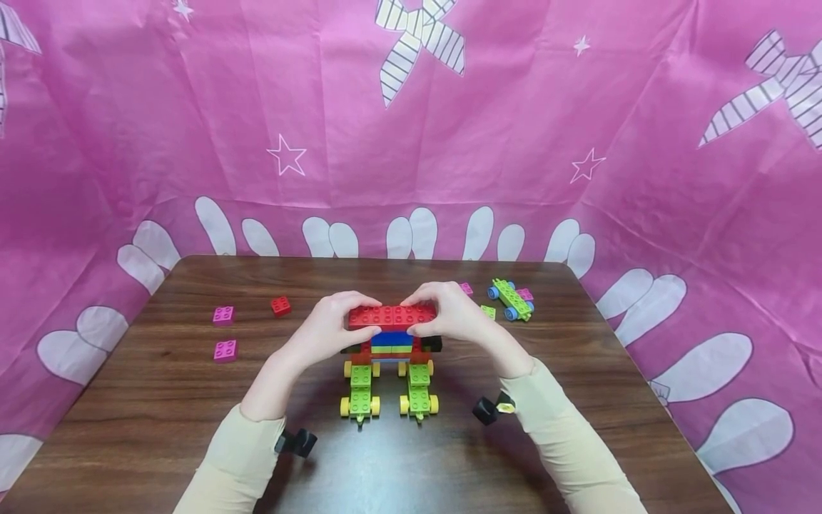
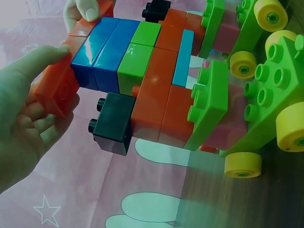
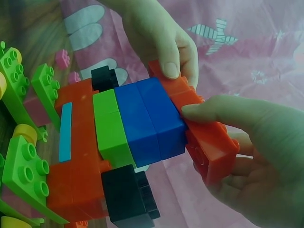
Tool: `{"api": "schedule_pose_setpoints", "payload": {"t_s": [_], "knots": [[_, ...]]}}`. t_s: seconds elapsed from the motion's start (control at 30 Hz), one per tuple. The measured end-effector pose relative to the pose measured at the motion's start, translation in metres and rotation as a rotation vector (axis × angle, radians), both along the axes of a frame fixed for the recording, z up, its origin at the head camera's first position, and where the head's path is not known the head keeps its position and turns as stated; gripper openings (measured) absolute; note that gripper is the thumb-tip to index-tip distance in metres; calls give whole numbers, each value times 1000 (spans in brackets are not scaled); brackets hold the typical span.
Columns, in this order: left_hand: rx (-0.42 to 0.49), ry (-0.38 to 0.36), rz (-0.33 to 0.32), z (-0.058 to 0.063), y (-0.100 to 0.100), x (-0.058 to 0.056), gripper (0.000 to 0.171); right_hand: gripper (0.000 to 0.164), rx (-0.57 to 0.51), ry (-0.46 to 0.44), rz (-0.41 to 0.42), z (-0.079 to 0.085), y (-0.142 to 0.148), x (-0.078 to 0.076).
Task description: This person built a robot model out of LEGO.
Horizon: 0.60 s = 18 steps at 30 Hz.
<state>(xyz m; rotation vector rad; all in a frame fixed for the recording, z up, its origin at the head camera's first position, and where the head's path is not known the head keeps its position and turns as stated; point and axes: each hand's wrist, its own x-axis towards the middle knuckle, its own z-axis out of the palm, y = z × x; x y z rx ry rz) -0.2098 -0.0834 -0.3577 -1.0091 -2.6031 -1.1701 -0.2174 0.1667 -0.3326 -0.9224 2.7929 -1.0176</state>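
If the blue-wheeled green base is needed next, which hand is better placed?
Probably the right hand: the blue-wheeled base lies nearer it. The left hand grips the other end of the red top bricks.

The model [image 1: 392, 350] stands upright on the table [image 1: 193, 400]; two red bricks [image 1: 392, 317] sit end to end across its top, overhanging the blue bricks [image 2: 102, 54]; below come green bricks [image 2: 134, 61], then more red, a black brick [image 2: 114, 123] jutting from each side; two green bases [image 1: 361, 401] ride on yellow wheels [image 1: 344, 407].
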Motion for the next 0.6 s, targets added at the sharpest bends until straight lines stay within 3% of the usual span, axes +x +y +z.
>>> {"api": "schedule_pose_setpoints", "payload": {"t_s": [0.6], "knots": [[-23, -50, -59, 4, 1, -7, 38, 35, -2, -5, 45, -2, -7, -4]]}}
